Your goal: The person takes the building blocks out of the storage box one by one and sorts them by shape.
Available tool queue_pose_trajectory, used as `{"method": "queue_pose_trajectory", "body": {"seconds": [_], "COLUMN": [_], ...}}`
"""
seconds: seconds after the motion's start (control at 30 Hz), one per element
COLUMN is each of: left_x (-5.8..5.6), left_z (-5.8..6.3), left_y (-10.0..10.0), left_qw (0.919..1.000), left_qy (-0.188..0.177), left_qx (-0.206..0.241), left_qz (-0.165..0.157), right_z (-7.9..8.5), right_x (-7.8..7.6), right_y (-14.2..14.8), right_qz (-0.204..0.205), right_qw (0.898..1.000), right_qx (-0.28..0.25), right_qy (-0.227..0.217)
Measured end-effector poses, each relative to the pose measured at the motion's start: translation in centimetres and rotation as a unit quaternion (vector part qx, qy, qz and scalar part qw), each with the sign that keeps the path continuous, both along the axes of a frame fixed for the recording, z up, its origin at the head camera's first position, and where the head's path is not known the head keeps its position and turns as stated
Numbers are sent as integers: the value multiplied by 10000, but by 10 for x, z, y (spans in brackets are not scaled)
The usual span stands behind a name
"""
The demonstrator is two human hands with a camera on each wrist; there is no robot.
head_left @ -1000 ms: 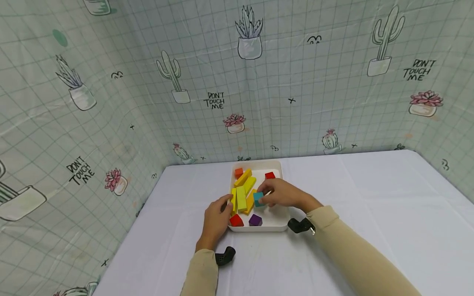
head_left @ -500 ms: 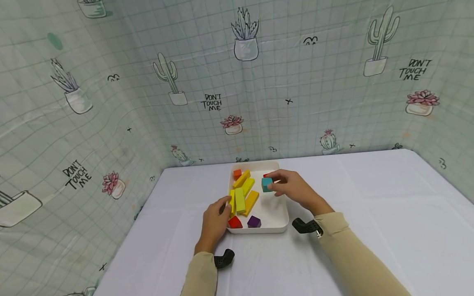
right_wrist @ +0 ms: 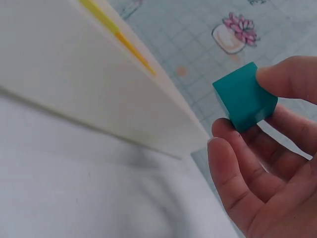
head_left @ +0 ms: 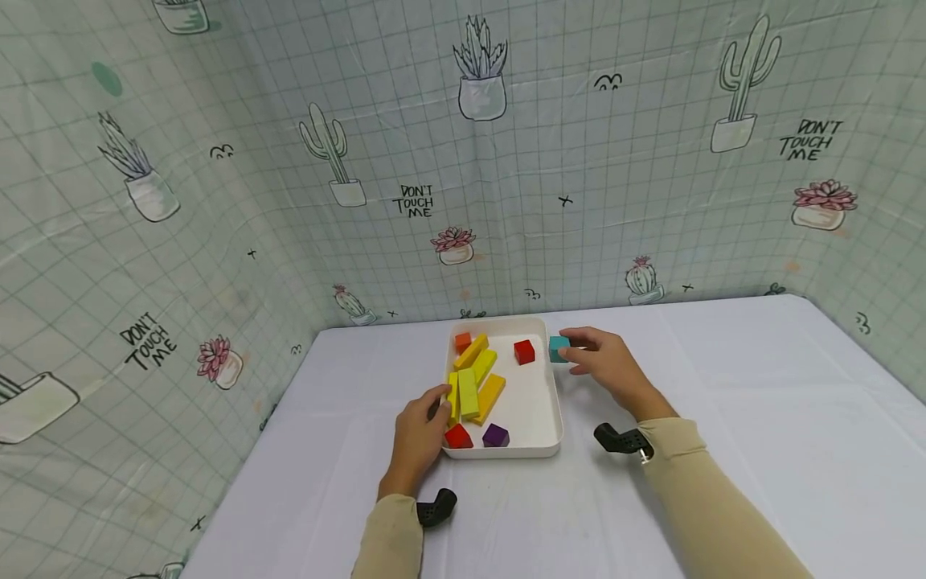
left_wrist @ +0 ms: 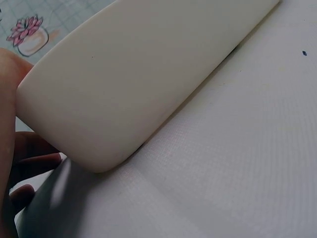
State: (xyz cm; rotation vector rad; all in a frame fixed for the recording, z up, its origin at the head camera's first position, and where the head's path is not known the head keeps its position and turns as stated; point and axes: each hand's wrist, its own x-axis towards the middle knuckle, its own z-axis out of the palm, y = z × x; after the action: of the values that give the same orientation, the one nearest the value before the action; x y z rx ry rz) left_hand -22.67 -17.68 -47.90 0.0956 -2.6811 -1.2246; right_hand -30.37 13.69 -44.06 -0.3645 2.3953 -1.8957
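A teal cube (head_left: 559, 349) is pinched between the thumb and fingers of my right hand (head_left: 611, 368), just outside the right rim of a white tray (head_left: 531, 406). In the right wrist view the cube (right_wrist: 245, 94) hangs in the air beside the tray's outer wall (right_wrist: 94, 94). My left hand (head_left: 418, 430) holds the tray at its near left side; in the left wrist view the thumb lies at the rim, with the other fingers along the outer wall (left_wrist: 114, 79).
Several yellow and lime blocks (head_left: 469, 392) lie crosswise in the tray's left half. An orange cube (head_left: 463, 342), a red cube (head_left: 524, 352), another red block (head_left: 459, 437) and a purple block (head_left: 496, 435) lie around them. A white cloth (head_left: 723, 386) covers the table.
My right hand has carried the teal cube from over the tray's middle, up and rightward past the right rim. The far red cube now shows fully. The left hand stays at the tray.
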Motion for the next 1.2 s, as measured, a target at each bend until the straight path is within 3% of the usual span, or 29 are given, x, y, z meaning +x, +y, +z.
{"method": "queue_pose_trajectory", "body": {"seconds": [0.13, 0.37, 0.6, 0.93, 1.2], "left_x": [1, 1, 0, -1, 0], "left_z": [1, -1, -2, 1, 1], "left_y": [0, -1, -1, 0, 0], "left_qw": [9999, 9999, 10000, 10000, 9999], "left_qy": [-91, -57, 50, 33, -31], "left_qx": [78, 100, 51, 56, 76], "left_qz": [37, 64, 43, 12, 87], "right_z": [-7, -20, -23, -25, -27], "right_x": [-5, -17, -25, -34, -40], "right_y": [9, 24, 34, 36, 31], "right_qz": [-119, -192, -170, -186, -112], "right_qw": [9998, 9958, 9939, 9839, 9799], "right_qx": [144, 843, 944, 1709, 1965], "right_qy": [-98, -295, -550, -492, -326]}}
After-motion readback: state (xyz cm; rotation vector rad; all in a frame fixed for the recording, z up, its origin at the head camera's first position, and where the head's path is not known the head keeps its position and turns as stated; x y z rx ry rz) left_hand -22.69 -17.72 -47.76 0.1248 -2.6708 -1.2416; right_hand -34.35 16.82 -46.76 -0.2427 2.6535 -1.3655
